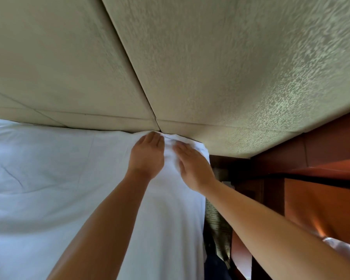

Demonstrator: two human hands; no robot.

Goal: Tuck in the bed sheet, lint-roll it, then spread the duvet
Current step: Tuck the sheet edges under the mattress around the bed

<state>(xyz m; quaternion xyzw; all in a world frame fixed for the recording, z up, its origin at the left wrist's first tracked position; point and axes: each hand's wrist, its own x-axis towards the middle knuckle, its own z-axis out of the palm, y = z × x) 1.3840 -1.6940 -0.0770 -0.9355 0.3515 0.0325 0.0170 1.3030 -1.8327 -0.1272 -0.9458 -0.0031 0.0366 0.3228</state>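
Note:
A white bed sheet (59,178) covers the mattress across the lower left. At the bed's far right corner, both hands lie on the sheet where it meets the padded headboard (69,67). My left hand (148,156) presses the sheet's edge down at the headboard gap, fingertips hidden in the fold. My right hand (192,166) lies flat with straight fingers on the bunched corner of the sheet. No lint roller or duvet is in view.
A textured beige wall panel (251,67) rises to the right of the headboard. A reddish-brown wooden nightstand (321,188) stands close beside the bed's right edge, leaving a narrow dark gap (214,219) down to the floor.

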